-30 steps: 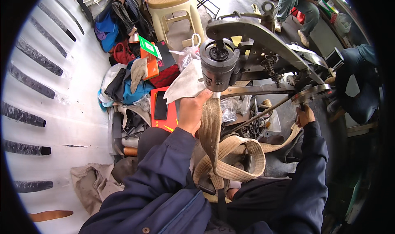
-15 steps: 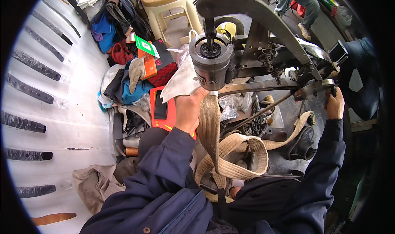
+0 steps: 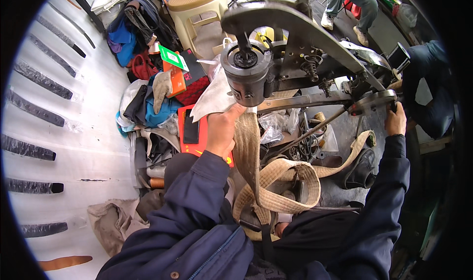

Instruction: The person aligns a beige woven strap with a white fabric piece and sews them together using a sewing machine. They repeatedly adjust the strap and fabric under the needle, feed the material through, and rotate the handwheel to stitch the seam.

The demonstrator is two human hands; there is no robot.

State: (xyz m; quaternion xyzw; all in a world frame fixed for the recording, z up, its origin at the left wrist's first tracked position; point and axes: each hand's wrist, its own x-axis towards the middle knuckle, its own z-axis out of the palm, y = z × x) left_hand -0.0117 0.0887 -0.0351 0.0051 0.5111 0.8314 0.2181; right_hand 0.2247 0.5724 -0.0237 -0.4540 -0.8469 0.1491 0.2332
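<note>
My left hand [image 3: 220, 133] pinches the upper end of a long beige webbing strap [image 3: 247, 154] together with a pale cloth piece [image 3: 216, 96], right below the round head [image 3: 246, 75] of a dark metal hand-cranked sewing machine [image 3: 300, 31]. The strap hangs down and loops over my lap. Where the needle meets the material is hidden by the head. At the machine's far right, my right hand [image 3: 396, 120] is closed around the dark handle [image 3: 392, 107] of the crank wheel [image 3: 370, 102].
A beige plastic stool [image 3: 196, 3] stands at the far left, beside piled bags and cloths. A phone [image 3: 191, 127] lies on a red packet. Scissors [image 3: 304, 144], clear plastic and a black shoe [image 3: 358, 169] lie below the machine. Another person's legs [image 3: 357, 6] show at far right.
The machine and both hands sit slightly further left in the picture. My right hand and the crank handle are a little higher. Both grips look the same.
</note>
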